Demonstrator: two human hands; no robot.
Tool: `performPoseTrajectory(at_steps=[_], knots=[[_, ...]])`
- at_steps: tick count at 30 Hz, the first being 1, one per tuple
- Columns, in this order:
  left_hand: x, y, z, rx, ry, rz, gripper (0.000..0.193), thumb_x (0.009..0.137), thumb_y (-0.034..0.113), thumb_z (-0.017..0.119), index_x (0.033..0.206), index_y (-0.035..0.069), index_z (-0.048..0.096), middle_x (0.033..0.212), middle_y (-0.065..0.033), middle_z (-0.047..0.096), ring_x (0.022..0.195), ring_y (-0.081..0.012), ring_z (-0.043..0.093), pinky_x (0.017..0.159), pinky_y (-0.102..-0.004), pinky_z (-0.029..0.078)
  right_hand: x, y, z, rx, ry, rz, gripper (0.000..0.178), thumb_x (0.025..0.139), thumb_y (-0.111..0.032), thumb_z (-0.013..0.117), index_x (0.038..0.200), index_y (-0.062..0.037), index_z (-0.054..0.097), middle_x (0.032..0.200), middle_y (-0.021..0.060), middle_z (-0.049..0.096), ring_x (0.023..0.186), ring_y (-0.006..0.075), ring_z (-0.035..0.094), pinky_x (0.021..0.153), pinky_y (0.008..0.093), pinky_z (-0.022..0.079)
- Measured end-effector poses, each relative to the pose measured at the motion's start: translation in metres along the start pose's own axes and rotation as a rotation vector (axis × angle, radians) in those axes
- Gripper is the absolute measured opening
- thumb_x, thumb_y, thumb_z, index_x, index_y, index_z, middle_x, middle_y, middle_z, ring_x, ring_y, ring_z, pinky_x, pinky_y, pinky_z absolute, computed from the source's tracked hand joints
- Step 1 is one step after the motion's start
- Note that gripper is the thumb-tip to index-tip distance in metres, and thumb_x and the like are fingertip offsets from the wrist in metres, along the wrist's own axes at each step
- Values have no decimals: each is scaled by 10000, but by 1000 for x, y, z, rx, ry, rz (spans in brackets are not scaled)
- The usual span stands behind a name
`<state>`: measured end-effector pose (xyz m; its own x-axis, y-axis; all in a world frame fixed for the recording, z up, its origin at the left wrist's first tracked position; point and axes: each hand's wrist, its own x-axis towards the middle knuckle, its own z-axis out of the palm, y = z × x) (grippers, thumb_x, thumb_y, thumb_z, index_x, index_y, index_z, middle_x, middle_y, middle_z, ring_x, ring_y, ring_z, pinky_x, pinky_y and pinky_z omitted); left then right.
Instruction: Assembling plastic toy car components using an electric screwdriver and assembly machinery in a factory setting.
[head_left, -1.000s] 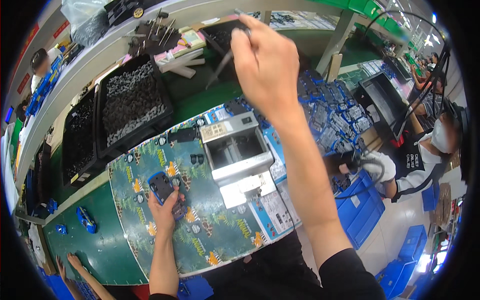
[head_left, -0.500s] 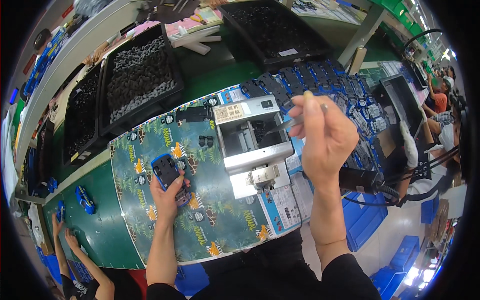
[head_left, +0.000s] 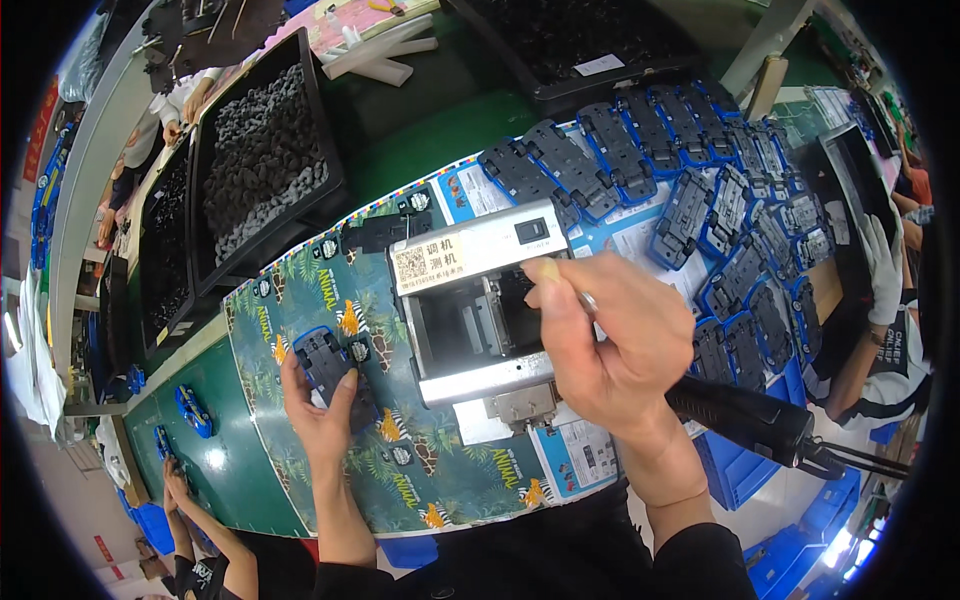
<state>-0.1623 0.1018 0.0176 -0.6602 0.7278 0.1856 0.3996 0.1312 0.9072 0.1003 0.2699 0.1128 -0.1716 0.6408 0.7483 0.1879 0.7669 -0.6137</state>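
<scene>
Your left hand (head_left: 322, 425) holds a blue-and-black toy car (head_left: 325, 362), dark face up, with the thumb on one side and the fingers on the other, left of the frame's centre. Your right hand (head_left: 630, 345), right of centre, is closed in a pinch on a thin metal tool (head_left: 588, 300); most of it is hidden by your fingers, so you cannot tell where its tip is. That hand covers the right end of a silver machine (head_left: 487, 382), whose open top shows a dark hollow in the middle of the frame. Just beyond the machine's upper left corner lie some black parts (head_left: 380, 232). Under the machine and your left hand spreads a mat (head_left: 345, 505) printed with animals and leaves, laid over the green desk (head_left: 250, 485). Below your right wrist, toward the lower right, sits a black cylinder (head_left: 740, 415) with a cable. In the upper right, rows of car bases (head_left: 680, 215) lie close together. In the upper left stands a black bin (head_left: 328, 205) of grey and black pieces. At the left, two blue cars (head_left: 195, 412) rest near a co-worker's hands (head_left: 175, 485).
</scene>
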Motion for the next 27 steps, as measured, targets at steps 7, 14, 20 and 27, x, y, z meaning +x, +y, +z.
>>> performPoseTrajectory(at_steps=[7, 14, 20, 27], knots=[[15, 33, -18, 582, -50, 235, 942, 668, 206, 899, 1435, -12, 398, 1375, -165, 508, 1292, -290, 472, 1054, -412, 394, -10, 2, -9, 80, 91, 61, 94, 826, 38, 691, 920, 33, 696, 749, 124, 687, 562, 215, 606, 512, 297, 455], [61, 95, 60, -118, -851, 320, 1593, 350, 413, 997, 1576, 54, 46, 1599, -218, 216, 1469, -326, 270, 1194, -431, 225, -16, 1, -5, 155, 183, 104, 88, 834, 55, 670, 916, 36, 695, 768, 128, 694, 577, 200, 623, 520, 278, 463], [52, 73, 76, -143, -805, 344, 1543, 378, 326, 1001, 1558, 19, 55, 1504, -170, 342, 1393, -297, 379, 1169, -421, 291, -19, 1, -7, 197, 192, 156, 73, 829, 42, 667, 898, 41, 687, 746, 129, 685, 568, 212, 633, 514, 287, 469], [30, 75, 70, -257, -674, 304, 1504, 372, 267, 1006, 1539, 6, 95, 1419, -182, 433, 1299, -290, 494, 1106, -417, 408, -19, -2, -22, 211, 164, 20, 107, 813, 14, 677, 917, 37, 680, 759, 130, 683, 550, 223, 627, 491, 297, 474]])
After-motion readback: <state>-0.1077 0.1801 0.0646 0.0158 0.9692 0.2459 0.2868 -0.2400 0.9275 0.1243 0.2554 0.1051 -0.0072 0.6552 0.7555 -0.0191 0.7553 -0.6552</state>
